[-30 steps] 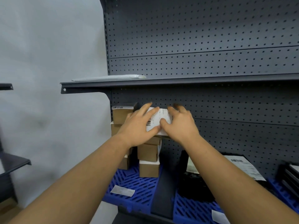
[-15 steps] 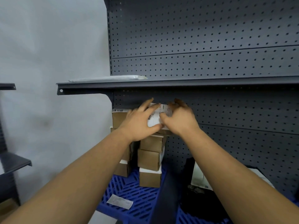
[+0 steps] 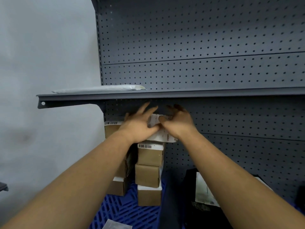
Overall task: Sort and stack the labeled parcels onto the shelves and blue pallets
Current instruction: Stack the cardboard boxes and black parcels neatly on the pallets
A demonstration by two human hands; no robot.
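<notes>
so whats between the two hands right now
In the head view, a white-labelled parcel sits between the left hand and right hand, on top of the right-hand stack of cardboard boxes.

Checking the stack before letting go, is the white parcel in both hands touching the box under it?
Touching. The head view shows the white parcel, held by the left hand and right hand, resting directly on the top brown box with no gap visible.

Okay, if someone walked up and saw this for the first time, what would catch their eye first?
Most striking are the two bare hands, left hand and right hand, holding a white labeled parcel on top of the stack of brown boxes, just under the dark shelf. Below, the boxes stand on a bright blue pallet. A flat white mailer lies on the shelf's left end.
</notes>
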